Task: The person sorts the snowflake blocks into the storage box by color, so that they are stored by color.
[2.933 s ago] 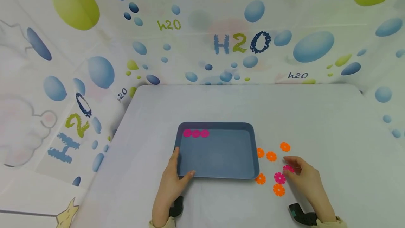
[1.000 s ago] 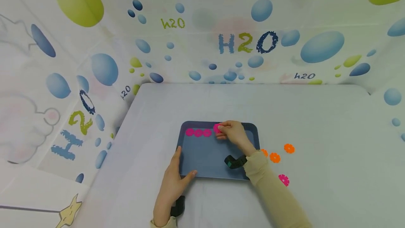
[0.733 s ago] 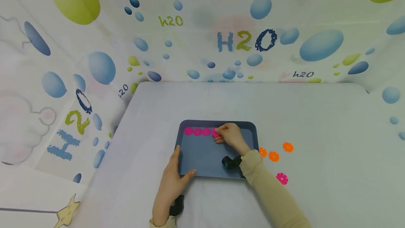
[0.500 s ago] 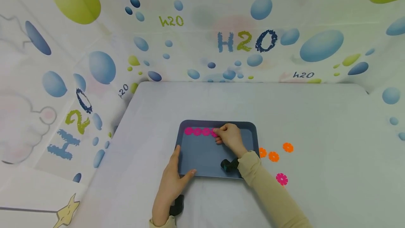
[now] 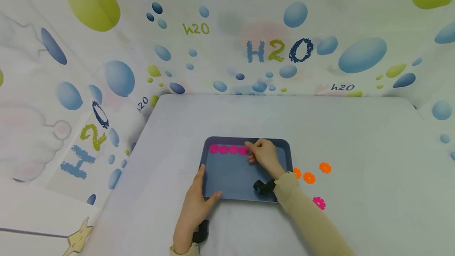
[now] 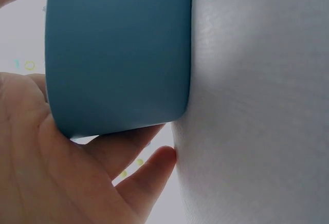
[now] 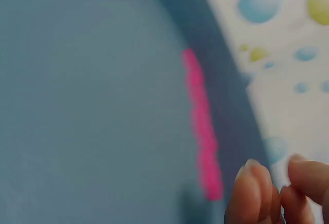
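In the head view a blue-grey tray (image 5: 231, 177) lies on the table. A row of several pink notched plastic discs (image 5: 223, 149) runs along its far side from the left corner. My left hand (image 5: 194, 204) holds the tray's near left corner, thumb at the front edge and fingers along the left side; the left wrist view shows the fingers (image 6: 123, 149) against the tray wall (image 6: 118, 54). My right hand (image 5: 264, 155) hovers over the tray beside the row's right end. In the right wrist view its fingertips are parted beside the pink row (image 7: 203, 126), with nothing between them.
Right of the tray, orange notched discs (image 5: 309, 177) and one pink disc (image 5: 319, 203) lie on the white tabletop (image 5: 355, 137). The right sleeve (image 5: 309, 212) crosses the tray's near right corner and hides part of that area. A patterned cloth (image 5: 227, 42) stands behind the table.
My right hand has brought a pink disc from the table's right into the tray, laid it at the row's right end and let go. The left hand has stayed at the tray.
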A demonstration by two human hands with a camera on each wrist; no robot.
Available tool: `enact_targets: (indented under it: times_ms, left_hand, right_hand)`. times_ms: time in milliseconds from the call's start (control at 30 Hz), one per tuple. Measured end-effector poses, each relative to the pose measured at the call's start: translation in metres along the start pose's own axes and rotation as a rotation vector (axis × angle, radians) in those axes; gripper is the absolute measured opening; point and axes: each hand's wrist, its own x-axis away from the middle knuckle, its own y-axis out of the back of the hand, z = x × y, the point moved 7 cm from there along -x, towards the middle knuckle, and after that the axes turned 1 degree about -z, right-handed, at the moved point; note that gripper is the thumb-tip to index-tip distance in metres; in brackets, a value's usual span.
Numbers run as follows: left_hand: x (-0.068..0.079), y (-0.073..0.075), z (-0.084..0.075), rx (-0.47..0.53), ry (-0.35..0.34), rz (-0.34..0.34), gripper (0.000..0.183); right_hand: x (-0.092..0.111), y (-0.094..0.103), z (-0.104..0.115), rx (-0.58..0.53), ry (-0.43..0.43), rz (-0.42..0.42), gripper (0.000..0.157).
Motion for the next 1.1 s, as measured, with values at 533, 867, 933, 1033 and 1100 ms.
enact_targets:
  times_ms: [533, 867, 933, 1033, 1100]
  left_hand:
    - [-0.002, 0.000, 0.005, -0.023, -0.024, -0.027, 0.091]
    - [-0.002, 0.000, 0.004, -0.027, -0.017, -0.017, 0.091]
    - [-0.002, -0.001, 0.004, -0.029, -0.015, -0.016, 0.091]
    - [-0.002, -0.002, 0.005, -0.020, -0.008, -0.012, 0.091]
    - [-0.001, -0.002, 0.005, -0.015, -0.005, -0.011, 0.091]
  right_hand:
    - [0.083, 0.125, -0.015, 0.127, 0.285, -0.158, 0.025]
    - [0.135, 0.144, -0.070, 0.509, 0.176, 0.034, 0.038]
    - [0.141, 0.143, -0.075, 0.543, 0.156, 0.079, 0.042]
    - [0.146, 0.141, -0.078, 0.577, 0.161, 0.102, 0.046]
    - [0.147, 0.142, -0.078, 0.602, 0.174, 0.086, 0.047]
